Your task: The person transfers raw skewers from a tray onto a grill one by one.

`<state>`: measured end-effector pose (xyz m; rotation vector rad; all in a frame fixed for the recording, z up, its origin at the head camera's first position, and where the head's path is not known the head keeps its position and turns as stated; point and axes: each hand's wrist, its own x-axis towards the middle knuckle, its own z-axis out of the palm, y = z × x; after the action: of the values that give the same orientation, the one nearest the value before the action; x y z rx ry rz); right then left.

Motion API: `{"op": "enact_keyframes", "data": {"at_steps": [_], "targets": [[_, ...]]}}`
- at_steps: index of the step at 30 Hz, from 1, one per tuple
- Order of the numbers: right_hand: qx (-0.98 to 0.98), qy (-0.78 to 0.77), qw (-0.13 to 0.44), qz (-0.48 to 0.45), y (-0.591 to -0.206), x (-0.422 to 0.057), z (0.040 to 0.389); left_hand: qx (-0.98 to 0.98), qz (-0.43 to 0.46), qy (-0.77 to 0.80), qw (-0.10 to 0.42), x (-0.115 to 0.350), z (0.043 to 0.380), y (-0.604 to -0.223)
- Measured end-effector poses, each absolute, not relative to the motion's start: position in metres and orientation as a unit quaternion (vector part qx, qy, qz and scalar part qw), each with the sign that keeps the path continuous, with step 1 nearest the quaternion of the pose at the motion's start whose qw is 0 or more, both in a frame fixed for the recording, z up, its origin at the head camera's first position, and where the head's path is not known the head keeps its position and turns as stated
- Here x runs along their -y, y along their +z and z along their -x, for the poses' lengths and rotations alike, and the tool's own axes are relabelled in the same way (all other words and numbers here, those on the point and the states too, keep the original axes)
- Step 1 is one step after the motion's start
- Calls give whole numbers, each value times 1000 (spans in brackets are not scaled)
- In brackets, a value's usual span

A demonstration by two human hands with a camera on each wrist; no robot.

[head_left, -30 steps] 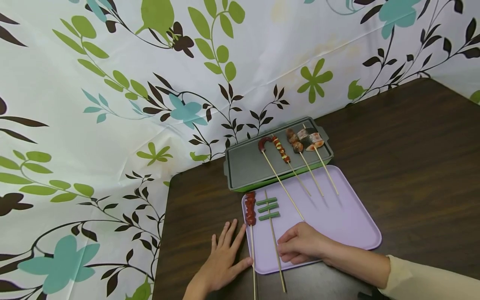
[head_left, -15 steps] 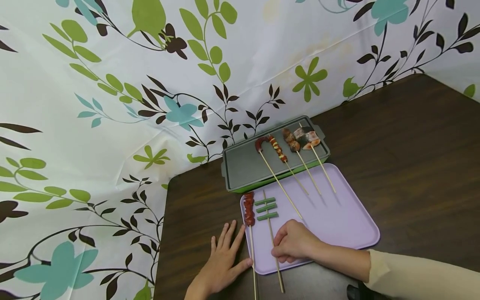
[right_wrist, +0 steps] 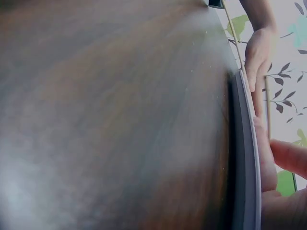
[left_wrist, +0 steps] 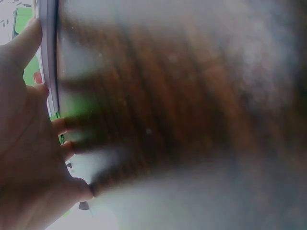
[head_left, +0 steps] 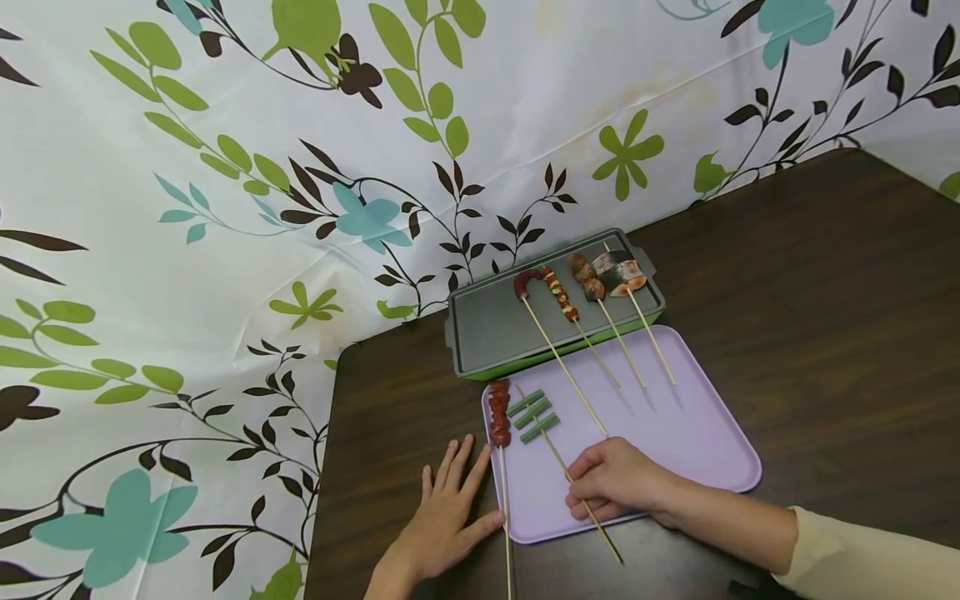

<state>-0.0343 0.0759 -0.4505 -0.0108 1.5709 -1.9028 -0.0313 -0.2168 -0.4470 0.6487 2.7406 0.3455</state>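
My right hand (head_left: 618,479) pinches the stick of a skewer of green pieces (head_left: 534,408) over the front of the lilac tray (head_left: 675,433). That skewer slants, its three green pieces up and left, its bare end past the tray's front rim. In the right wrist view the thumb and fingers (right_wrist: 288,155) meet at the stick. My left hand (head_left: 442,521) lies with fingers spread on the table at the tray's left edge, thumb by the stick of a red meat skewer (head_left: 499,414). The left wrist view shows that hand (left_wrist: 29,124) with straight fingers beside the tray's rim.
Behind the tray stands a grey-topped green grill (head_left: 487,333). Across it lie a curled dark-red skewer (head_left: 523,283), a red-and-yellow skewer (head_left: 561,296), a brown meat skewer (head_left: 588,279) and a fish skewer (head_left: 621,273), sticks reaching over the tray. A patterned cloth (head_left: 525,100) hangs behind the table (head_left: 810,333).
The right hand has taken hold of the green skewer's stick and swung its lower end to the right, so the skewer now tilts. The left hand stays in place.
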Motion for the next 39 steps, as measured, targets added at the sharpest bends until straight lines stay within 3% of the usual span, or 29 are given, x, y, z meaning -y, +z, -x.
{"op": "enact_keyframes", "data": {"at_steps": [14, 23, 29, 39], "targets": [[-583, -734, 345, 49, -440, -90, 26, -954, -228, 123, 149, 218, 29, -447], [-572, -740, 335, 109, -409, -83, 30, -954, -229, 125, 146, 218, 30, -444], [-604, -722, 314, 122, -380, -75, 61, -954, -232, 123, 144, 217, 31, -445], [-645, -708, 285, 50, -362, -67, 132, -955, -229, 120, 144, 215, 30, -445]]}}
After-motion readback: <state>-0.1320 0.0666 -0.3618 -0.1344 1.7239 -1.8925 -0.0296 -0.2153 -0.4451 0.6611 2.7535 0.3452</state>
